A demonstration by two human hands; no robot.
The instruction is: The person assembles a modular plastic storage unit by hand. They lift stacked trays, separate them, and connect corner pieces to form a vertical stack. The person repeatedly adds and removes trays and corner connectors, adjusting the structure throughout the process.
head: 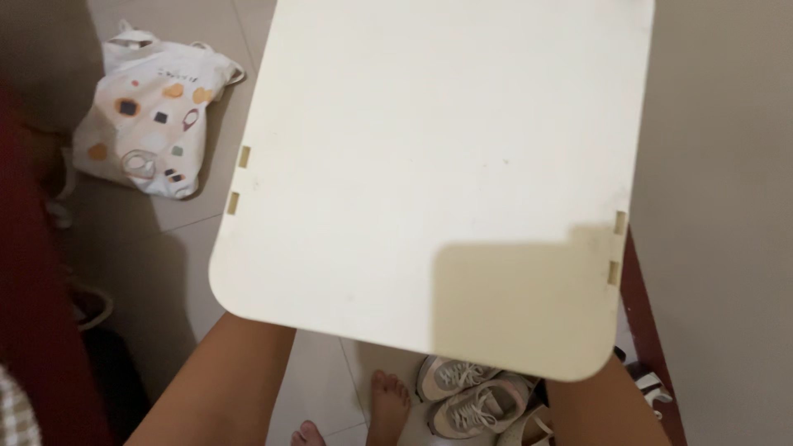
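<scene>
Both forearms run up under the cream board (429, 165), so you're mid-carry; can't tell your grip, hands hidden. Next, mind the sneakers (475, 400) below the board.

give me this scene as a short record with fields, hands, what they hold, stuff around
held thing: cream board with rounded corners and small slots at both side edges
left forearm: runs under the board's near edge, hand hidden
right forearm: same, hand hidden
floor: pale tiles
left of board: patterned cloth bag
below board: bare feet, light sneakers
right: plain wall
</scene>
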